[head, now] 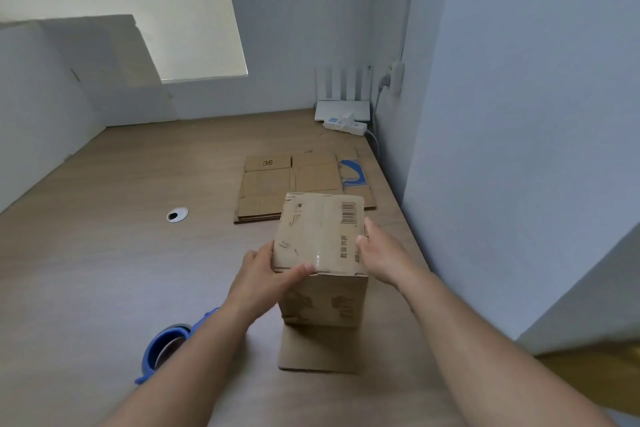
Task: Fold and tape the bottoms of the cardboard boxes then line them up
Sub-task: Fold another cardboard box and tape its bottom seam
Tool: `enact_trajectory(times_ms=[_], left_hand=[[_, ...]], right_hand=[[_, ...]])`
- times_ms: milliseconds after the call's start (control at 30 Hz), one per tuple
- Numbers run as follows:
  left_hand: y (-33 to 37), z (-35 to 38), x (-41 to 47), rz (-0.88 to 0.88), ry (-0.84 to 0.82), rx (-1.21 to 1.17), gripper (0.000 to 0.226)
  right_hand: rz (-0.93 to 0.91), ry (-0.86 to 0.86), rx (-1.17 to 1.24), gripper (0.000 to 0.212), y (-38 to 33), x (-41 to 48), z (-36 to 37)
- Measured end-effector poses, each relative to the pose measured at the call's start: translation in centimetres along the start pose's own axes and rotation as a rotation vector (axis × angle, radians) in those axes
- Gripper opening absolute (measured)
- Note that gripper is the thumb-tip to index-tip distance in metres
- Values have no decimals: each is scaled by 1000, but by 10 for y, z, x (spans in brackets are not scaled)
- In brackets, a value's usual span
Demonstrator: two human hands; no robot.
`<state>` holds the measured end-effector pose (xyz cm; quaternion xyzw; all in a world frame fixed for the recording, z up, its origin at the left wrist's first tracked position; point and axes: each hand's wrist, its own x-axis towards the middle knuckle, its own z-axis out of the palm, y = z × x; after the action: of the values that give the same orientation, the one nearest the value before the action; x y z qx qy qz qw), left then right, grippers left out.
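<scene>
Two hands clasped the cardboard box (313,218), which stood bottom-up on the surface (104,253) near the flattened boxes (273,191): left hand (266,274) at its near corner, right hand (381,253) on its right edge. Tape (320,243) apparently sealed the seam. The next move was probably to right the box and align it.

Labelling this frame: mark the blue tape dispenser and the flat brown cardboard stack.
Blue tape dispenser (151,352): head view, ring's left side.
Flat brown cardboard stack (266,189): head view, top sheet's left panel.
</scene>
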<state>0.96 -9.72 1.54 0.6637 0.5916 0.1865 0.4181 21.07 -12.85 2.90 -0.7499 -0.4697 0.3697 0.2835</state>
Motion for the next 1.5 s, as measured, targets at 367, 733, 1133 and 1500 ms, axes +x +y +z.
enact_trajectory(times_ms=[367,733,1133,1500], left_hand=[[0,18,-17,18,166,236,75],[-78,-32,-39,-42,302,176,93],[-39,0,-35,235,128,-79,58],[-111,-34,-41,-76,335,264,68]], right_hand=[[-38,-50,-144,116,7,10,23],[-297,505,-149,38,30,-27,18],[-238,258,-134,26,15,-29,37],[-324,568,-212,48,8,-21,25]])
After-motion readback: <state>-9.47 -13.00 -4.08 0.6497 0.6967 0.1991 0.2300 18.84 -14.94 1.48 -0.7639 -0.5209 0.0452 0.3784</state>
